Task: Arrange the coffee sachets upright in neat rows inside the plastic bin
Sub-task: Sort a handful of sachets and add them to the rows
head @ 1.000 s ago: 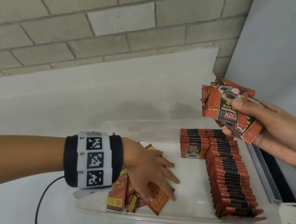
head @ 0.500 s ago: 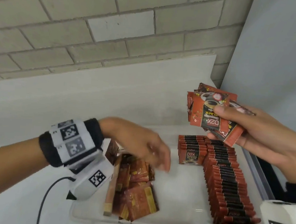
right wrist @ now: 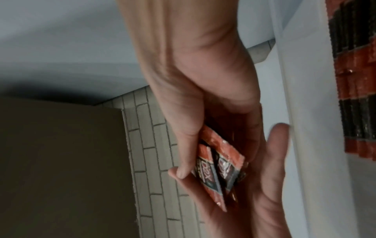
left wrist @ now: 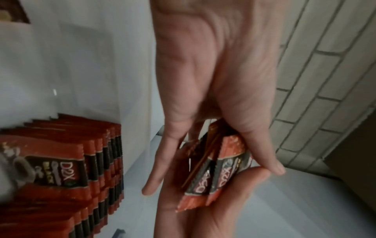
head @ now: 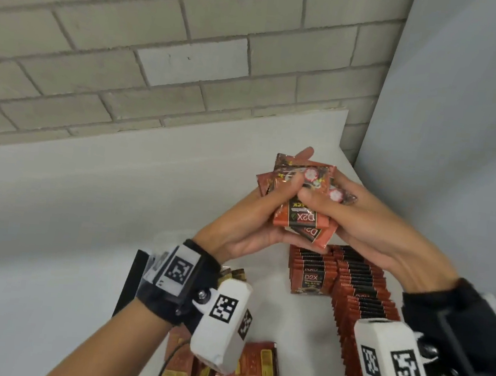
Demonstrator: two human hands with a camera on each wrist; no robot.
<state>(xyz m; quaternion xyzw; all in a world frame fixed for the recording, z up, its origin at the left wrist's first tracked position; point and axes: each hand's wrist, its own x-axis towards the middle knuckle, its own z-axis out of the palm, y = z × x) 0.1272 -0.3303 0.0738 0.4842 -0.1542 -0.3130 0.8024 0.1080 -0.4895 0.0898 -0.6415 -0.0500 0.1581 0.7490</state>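
Your left hand (head: 255,219) has left loose pile (head: 252,372), joining right hand (head: 368,228); both grip sachet bundle (head: 302,199) above bin rows (head: 352,290): squaring up, likely.

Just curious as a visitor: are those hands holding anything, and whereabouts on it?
Both the left hand and right hand hold one small bunch of red-and-black foil coffee sachets, thumbs pressing the front face, fingers behind.

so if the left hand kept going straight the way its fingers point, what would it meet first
Beyond the bunch of sachets the left hand grips, probably the right hand across it; depth past that is unclear.
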